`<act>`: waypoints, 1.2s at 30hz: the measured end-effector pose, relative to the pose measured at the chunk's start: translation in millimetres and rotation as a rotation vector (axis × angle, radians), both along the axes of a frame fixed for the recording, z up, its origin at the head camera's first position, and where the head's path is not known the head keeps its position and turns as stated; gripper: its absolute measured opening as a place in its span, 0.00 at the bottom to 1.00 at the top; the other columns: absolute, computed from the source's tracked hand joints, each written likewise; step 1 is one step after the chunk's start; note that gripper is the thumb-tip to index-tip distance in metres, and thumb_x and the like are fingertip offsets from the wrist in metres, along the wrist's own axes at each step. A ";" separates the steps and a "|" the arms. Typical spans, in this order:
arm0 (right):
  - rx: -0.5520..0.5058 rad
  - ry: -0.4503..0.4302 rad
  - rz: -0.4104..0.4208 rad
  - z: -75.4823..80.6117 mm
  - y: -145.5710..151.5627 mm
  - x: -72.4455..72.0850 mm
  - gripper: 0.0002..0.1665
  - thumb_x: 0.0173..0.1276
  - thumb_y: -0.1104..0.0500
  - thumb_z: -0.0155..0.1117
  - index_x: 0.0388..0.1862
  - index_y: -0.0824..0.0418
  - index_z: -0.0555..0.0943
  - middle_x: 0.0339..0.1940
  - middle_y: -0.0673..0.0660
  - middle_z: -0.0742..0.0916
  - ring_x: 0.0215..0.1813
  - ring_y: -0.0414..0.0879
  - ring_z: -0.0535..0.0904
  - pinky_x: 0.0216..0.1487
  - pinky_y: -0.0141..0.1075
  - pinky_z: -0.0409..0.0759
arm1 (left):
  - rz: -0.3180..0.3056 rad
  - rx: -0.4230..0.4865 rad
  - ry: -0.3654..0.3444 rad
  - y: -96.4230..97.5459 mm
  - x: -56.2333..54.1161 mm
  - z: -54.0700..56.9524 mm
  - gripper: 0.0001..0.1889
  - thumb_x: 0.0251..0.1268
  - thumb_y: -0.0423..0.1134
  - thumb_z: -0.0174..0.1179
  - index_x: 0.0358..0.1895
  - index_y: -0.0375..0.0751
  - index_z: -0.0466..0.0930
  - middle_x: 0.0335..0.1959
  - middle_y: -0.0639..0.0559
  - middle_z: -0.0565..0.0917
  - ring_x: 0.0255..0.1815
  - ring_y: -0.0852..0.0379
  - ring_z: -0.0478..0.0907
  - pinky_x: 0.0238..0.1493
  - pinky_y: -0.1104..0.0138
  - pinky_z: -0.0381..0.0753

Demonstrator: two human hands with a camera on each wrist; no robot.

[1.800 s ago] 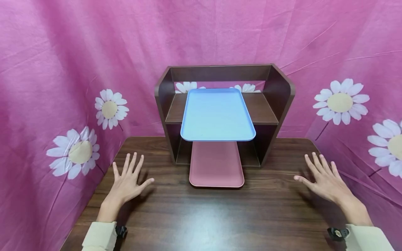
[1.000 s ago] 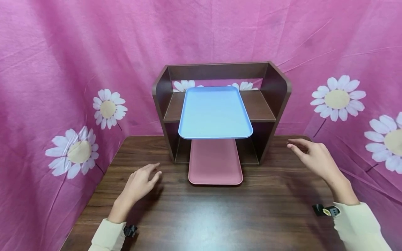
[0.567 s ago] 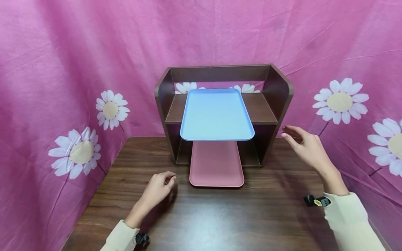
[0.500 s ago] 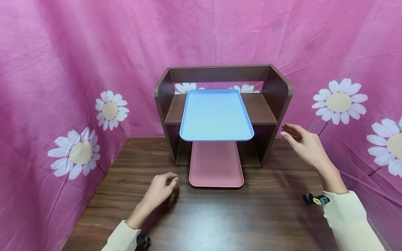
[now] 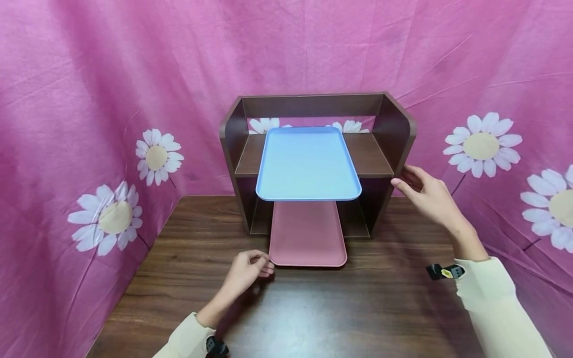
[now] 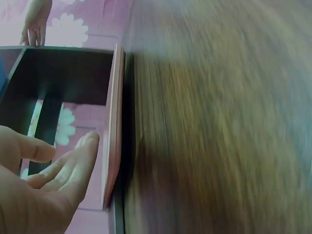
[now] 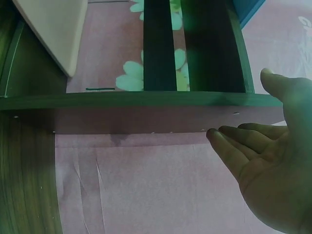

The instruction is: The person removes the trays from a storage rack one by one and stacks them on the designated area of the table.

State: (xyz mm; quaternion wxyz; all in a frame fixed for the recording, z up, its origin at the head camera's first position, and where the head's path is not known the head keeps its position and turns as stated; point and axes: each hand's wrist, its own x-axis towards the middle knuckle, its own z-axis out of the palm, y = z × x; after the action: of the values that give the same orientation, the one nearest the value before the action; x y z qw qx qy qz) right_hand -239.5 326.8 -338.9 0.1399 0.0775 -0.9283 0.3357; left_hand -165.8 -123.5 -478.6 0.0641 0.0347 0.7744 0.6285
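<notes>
A dark brown two-level shelf (image 5: 389, 129) stands at the back of the wooden table (image 5: 322, 313). A light blue tray (image 5: 309, 164) lies on its upper board and juts out over the front. Below it a pink tray (image 5: 308, 233) lies on the table, half under the shelf. My left hand (image 5: 250, 268) hovers at the pink tray's front left corner with fingers loosely curled and holds nothing; the left wrist view shows its fingers (image 6: 73, 165) just short of the tray's rim (image 6: 113, 146). My right hand (image 5: 423, 194) is spread beside the shelf's right side wall, palm toward it (image 7: 263, 161).
Pink cloth with white daisies (image 5: 483, 144) hangs close behind and on both sides of the table. Bare dark wood stretches from the pink tray to the table's near edge. The shelf's upper board is bare on either side of the blue tray.
My left hand slid right across the table to the pink tray's front left corner. My right hand lifted off the table and moved up to the shelf's right side.
</notes>
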 end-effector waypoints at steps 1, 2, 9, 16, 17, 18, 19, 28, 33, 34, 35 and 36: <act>-0.002 -0.007 0.003 0.5 -0.9 -1.6 0.45 0.78 0.38 0.64 0.82 0.61 0.67 0.75 0.70 0.79 0.74 0.67 0.78 0.72 0.54 0.78 | 0.001 0.027 -0.024 2.1 0.7 0.8 0.13 0.77 0.26 0.52 0.50 0.15 0.80 0.38 0.26 0.89 0.35 0.44 0.92 0.41 0.59 0.94; -0.005 -0.012 0.003 1.2 -1.9 -2.6 0.45 0.78 0.37 0.65 0.82 0.60 0.67 0.75 0.69 0.79 0.74 0.65 0.78 0.72 0.48 0.79 | -0.003 0.056 -0.046 4.0 1.3 0.8 0.13 0.77 0.26 0.51 0.51 0.14 0.79 0.40 0.25 0.89 0.36 0.45 0.92 0.42 0.59 0.94; -0.005 0.021 0.008 0.7 -8.9 -10.4 0.38 0.77 0.38 0.66 0.74 0.59 0.74 0.68 0.69 0.85 0.68 0.63 0.83 0.46 0.09 0.67 | -0.027 0.178 -0.160 12.7 5.6 0.8 0.17 0.79 0.29 0.50 0.56 0.13 0.76 0.46 0.22 0.88 0.43 0.47 0.92 0.50 0.59 0.93; -0.003 0.042 -0.023 0.7 -14.0 -17.0 0.36 0.74 0.36 0.69 0.68 0.58 0.76 0.61 0.66 0.89 0.50 0.23 0.78 0.43 0.12 0.69 | -0.092 0.340 -0.247 19.2 3.9 0.7 0.19 0.80 0.29 0.49 0.59 0.11 0.72 0.55 0.19 0.84 0.50 0.45 0.91 0.57 0.58 0.91; -0.006 0.045 -0.025 0.2 -14.8 -18.0 0.36 0.73 0.36 0.70 0.68 0.58 0.76 0.61 0.66 0.89 0.49 0.24 0.78 0.43 0.13 0.69 | -0.105 0.357 -0.256 20.4 3.9 0.3 0.19 0.80 0.30 0.49 0.59 0.10 0.71 0.56 0.19 0.84 0.51 0.45 0.91 0.58 0.58 0.90; -0.006 0.051 -0.028 -0.2 -15.7 -18.7 0.36 0.73 0.37 0.71 0.67 0.59 0.76 0.60 0.67 0.89 0.50 0.28 0.81 0.42 0.14 0.69 | -0.115 0.371 -0.270 21.6 3.8 -0.2 0.19 0.79 0.30 0.48 0.60 0.11 0.71 0.56 0.19 0.84 0.52 0.45 0.91 0.59 0.58 0.90; -0.004 0.056 -0.034 -0.8 -16.7 -19.4 0.37 0.72 0.37 0.71 0.67 0.60 0.76 0.59 0.68 0.89 0.51 0.34 0.83 0.42 0.16 0.70 | -0.125 0.385 -0.278 22.9 3.9 -0.9 0.20 0.79 0.30 0.48 0.60 0.10 0.70 0.57 0.19 0.83 0.52 0.44 0.91 0.60 0.57 0.89; -0.005 0.101 -0.072 -2.2 -26.0 -21.1 0.36 0.72 0.39 0.73 0.64 0.64 0.76 0.53 0.72 0.89 0.51 0.60 0.83 0.45 0.35 0.73 | -0.134 0.460 -0.348 36.5 5.7 -12.8 0.21 0.78 0.29 0.49 0.62 0.09 0.70 0.58 0.18 0.83 0.56 0.36 0.89 0.61 0.53 0.88; -0.005 0.114 -0.080 -1.9 -27.7 -21.5 0.35 0.73 0.40 0.72 0.64 0.63 0.77 0.50 0.71 0.90 0.47 0.58 0.83 0.44 0.37 0.73 | -0.109 0.503 -0.408 46.4 8.2 -22.0 0.20 0.78 0.31 0.50 0.60 0.12 0.71 0.58 0.19 0.83 0.60 0.31 0.86 0.61 0.51 0.88; -0.006 0.114 -0.083 -1.9 -27.8 -21.4 0.34 0.73 0.39 0.72 0.63 0.63 0.77 0.49 0.71 0.90 0.45 0.57 0.83 0.44 0.37 0.73 | -0.107 0.514 -0.418 48.1 8.5 -23.6 0.19 0.78 0.31 0.50 0.59 0.13 0.71 0.58 0.18 0.83 0.61 0.30 0.86 0.61 0.51 0.88; -0.006 0.115 -0.086 -2.1 -27.9 -21.4 0.34 0.72 0.39 0.72 0.63 0.62 0.77 0.48 0.70 0.91 0.44 0.55 0.82 0.43 0.37 0.73 | -0.107 0.524 -0.429 49.6 9.0 -24.3 0.19 0.78 0.31 0.50 0.58 0.14 0.72 0.59 0.17 0.82 0.62 0.28 0.84 0.62 0.50 0.88; -0.007 0.112 -0.088 -2.2 -27.9 -21.3 0.34 0.72 0.39 0.72 0.63 0.62 0.77 0.47 0.70 0.91 0.43 0.53 0.82 0.43 0.36 0.73 | -0.111 0.532 -0.438 51.2 9.4 -25.1 0.18 0.78 0.31 0.50 0.58 0.15 0.72 0.59 0.17 0.81 0.63 0.27 0.83 0.63 0.50 0.87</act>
State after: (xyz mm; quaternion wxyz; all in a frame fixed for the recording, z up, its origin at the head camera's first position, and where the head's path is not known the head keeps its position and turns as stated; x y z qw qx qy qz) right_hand -260.7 298.9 -341.1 0.2066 0.0548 -0.9203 0.3277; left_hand -156.4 -72.3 -503.6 0.2518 -0.0436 0.5483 0.7963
